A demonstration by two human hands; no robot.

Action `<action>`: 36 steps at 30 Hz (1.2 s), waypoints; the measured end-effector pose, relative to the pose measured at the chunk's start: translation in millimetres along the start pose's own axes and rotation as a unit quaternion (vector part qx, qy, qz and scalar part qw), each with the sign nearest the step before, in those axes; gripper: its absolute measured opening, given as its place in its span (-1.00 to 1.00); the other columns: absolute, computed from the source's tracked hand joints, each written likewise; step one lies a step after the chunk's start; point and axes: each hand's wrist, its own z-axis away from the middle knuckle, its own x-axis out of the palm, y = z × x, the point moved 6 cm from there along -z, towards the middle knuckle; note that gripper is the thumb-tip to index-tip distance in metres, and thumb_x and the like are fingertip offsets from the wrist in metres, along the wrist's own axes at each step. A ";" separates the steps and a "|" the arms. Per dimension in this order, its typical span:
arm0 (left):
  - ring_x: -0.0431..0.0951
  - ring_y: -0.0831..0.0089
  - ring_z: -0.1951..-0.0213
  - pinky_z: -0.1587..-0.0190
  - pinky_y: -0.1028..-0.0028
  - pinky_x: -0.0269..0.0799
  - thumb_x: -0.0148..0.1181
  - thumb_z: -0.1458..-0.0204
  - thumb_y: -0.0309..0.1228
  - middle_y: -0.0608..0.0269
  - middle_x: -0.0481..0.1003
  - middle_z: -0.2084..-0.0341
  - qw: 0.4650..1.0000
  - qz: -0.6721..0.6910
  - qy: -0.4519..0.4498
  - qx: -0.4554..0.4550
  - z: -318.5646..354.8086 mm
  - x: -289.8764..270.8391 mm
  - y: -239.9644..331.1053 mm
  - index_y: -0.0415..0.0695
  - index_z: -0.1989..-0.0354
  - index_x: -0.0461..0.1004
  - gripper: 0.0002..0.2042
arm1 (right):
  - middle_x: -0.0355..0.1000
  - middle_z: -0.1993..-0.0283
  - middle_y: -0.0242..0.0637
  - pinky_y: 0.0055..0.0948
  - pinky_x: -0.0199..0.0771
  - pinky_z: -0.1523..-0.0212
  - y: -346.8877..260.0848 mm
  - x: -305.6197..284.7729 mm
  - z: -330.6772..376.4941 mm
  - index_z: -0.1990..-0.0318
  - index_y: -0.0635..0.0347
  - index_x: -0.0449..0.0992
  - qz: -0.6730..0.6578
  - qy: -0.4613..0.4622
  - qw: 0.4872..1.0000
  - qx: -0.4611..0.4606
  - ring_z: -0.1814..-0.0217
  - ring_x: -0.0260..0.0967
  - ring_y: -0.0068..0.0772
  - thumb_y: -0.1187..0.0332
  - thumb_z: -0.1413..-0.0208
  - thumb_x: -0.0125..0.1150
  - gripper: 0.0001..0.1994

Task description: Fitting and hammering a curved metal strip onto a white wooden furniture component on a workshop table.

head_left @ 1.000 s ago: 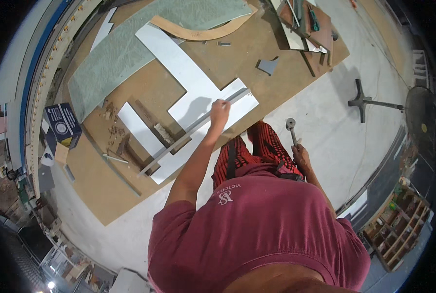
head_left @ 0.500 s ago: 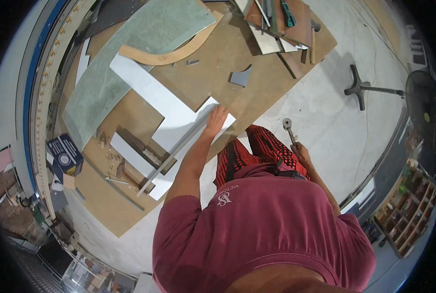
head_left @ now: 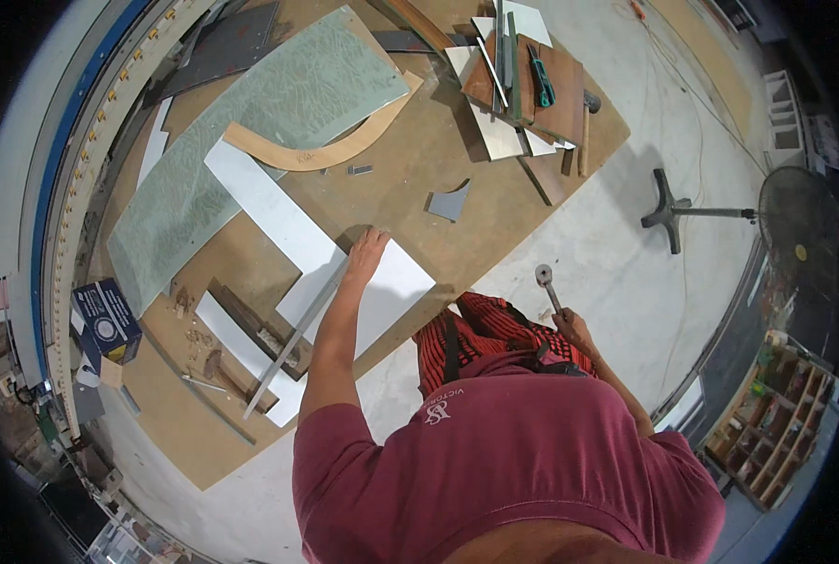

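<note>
Low in the frame, the person's maroon shirt (head_left: 504, 461) fills the foreground, with red-and-black checked cloth (head_left: 495, 334) just above it. Right of centre, the right hand (head_left: 570, 326) has its grip closed around the handle of a metal hammer (head_left: 546, 284), head uppermost, held over the grey concrete floor (head_left: 607, 254). At centre, the left hand (head_left: 368, 254) lies flat, fingers spread, its grip open and holding nothing, pressing on the white rectangular sheet (head_left: 387, 291) at the near edge of the brown board worktop (head_left: 391, 207). Just left of that hand a long grey metal straightedge (head_left: 297, 338) runs diagonally down toward the lower left, across the sheet and some dark wood offcuts (head_left: 250, 324). A blue cardboard box (head_left: 105, 320) sits at the left edge. Farther up, a long white strip (head_left: 269, 211) meets a curved plywood arc (head_left: 321, 150) and a pale green patterned panel (head_left: 250, 141). A small grey offcut (head_left: 450, 202) lies mid-worktop. At upper right of the worktop, stacked boards carry a green-handled tool (head_left: 540, 80). A black fan stand (head_left: 692, 211) rests on the floor at right.
</note>
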 end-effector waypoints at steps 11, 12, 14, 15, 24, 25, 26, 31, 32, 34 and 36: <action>0.40 0.17 0.22 0.22 0.27 0.41 -0.03 0.07 -0.54 0.16 0.31 0.34 0.999 0.032 0.018 -0.002 -7.5 -21.5 -4.7 -0.11 0.27 0.33 -0.83 | 0.40 0.45 -0.01 -0.16 0.29 0.37 3.2 6.1 2.5 0.33 0.28 0.34 0.004 -0.022 0.998 -0.056 0.37 0.40 -0.02 0.13 -0.09 0.03 -0.68; 0.40 0.17 0.22 0.22 0.27 0.41 -0.03 0.07 -0.54 0.16 0.31 0.34 0.999 0.032 0.019 -0.001 -9.9 -22.4 -6.2 -0.11 0.27 0.33 -0.83 | 0.40 0.45 -0.01 -0.16 0.29 0.37 4.4 5.2 2.4 0.33 0.28 0.34 0.004 -0.020 0.998 -0.056 0.37 0.40 -0.02 0.13 -0.09 0.03 -0.68; 0.39 0.16 0.22 0.19 0.26 0.37 -0.02 0.08 -0.55 0.14 0.30 0.35 0.997 -0.005 0.065 0.032 -6.1 -25.3 -10.7 -0.14 0.27 0.32 -0.83 | 0.40 0.46 0.00 -0.17 0.29 0.38 5.9 6.7 2.8 0.33 0.28 0.35 0.018 -0.033 0.999 -0.026 0.38 0.40 -0.04 0.12 -0.09 0.03 -0.67; 0.39 0.16 0.22 0.19 0.26 0.37 -0.02 0.08 -0.55 0.14 0.30 0.35 0.997 -0.007 0.067 0.031 -3.2 -24.1 -14.5 -0.14 0.27 0.32 -0.83 | 0.40 0.46 0.00 -0.17 0.29 0.38 5.3 7.3 4.0 0.33 0.28 0.35 0.019 -0.033 0.999 -0.028 0.38 0.40 -0.04 0.12 -0.09 0.03 -0.67; 0.43 0.17 0.30 0.29 0.30 0.34 -0.08 -0.07 -0.48 -0.01 0.38 0.38 0.858 0.184 0.317 -0.359 0.9 -46.2 -73.9 -0.22 0.27 0.29 -0.90 | 0.40 0.45 0.01 -0.19 0.31 0.37 0.4 8.2 8.1 0.33 0.31 0.35 0.010 -0.016 0.998 -0.057 0.38 0.40 -0.01 0.11 -0.08 0.02 -0.65; 0.43 0.19 0.28 0.25 0.32 0.35 -0.07 -0.07 -0.46 0.02 0.38 0.36 0.743 0.414 0.326 -0.413 -2.6 -33.3 -79.5 -0.24 0.26 0.29 -0.87 | 0.40 0.45 0.02 -0.18 0.30 0.37 1.3 9.7 7.4 0.33 0.31 0.35 0.020 -0.018 0.998 -0.058 0.37 0.39 0.00 0.10 -0.08 0.02 -0.64; 0.44 0.20 0.26 0.20 0.33 0.36 -0.06 -0.08 -0.44 0.04 0.38 0.34 0.576 0.615 0.314 -0.437 -10.0 -17.7 -81.2 -0.27 0.26 0.29 -0.85 | 0.40 0.44 0.02 -0.18 0.30 0.36 1.1 10.6 5.9 0.33 0.31 0.34 0.030 -0.020 0.998 -0.060 0.37 0.39 0.02 0.10 -0.08 0.02 -0.64; 0.45 0.22 0.26 0.15 0.35 0.45 0.00 -0.04 -0.45 0.07 0.35 0.33 0.401 0.828 0.247 -0.305 -98.3 -12.9 -22.9 -0.21 0.25 0.26 -0.85 | 0.40 0.43 0.04 -0.15 0.29 0.35 4.5 14.4 1.5 0.33 0.30 0.32 0.019 -0.030 0.998 -0.056 0.36 0.38 0.05 0.09 -0.08 0.03 -0.64; 0.44 0.25 0.27 0.18 0.36 0.45 0.02 -0.03 -0.44 0.09 0.35 0.36 0.415 0.831 0.217 -0.302 -122.7 -14.0 -1.6 -0.21 0.27 0.27 -0.85 | 0.41 0.42 0.05 -0.15 0.29 0.35 10.4 15.4 1.3 0.32 0.30 0.31 -0.004 -0.027 0.998 -0.055 0.36 0.38 0.05 0.09 -0.08 0.04 -0.64; 0.43 0.31 0.35 0.27 0.39 0.44 0.08 0.00 -0.42 0.13 0.35 0.43 0.415 0.845 0.165 -0.294 -165.8 -7.7 29.1 -0.20 0.33 0.29 -0.85 | 0.41 0.46 -0.02 -0.21 0.30 0.38 17.8 17.3 2.0 0.32 0.29 0.36 -0.012 -0.010 0.999 -0.047 0.39 0.39 -0.07 0.09 -0.07 0.05 -0.64; 0.40 0.39 0.48 0.41 0.42 0.42 0.14 0.03 -0.39 0.20 0.33 0.52 0.442 0.835 0.110 -0.309 -207.0 10.7 48.9 -0.19 0.37 0.31 -0.83 | 0.42 0.50 -0.09 -0.28 0.31 0.40 18.5 16.7 3.7 0.31 0.28 0.40 -0.015 0.000 0.999 -0.044 0.42 0.39 -0.18 0.09 -0.06 0.06 -0.64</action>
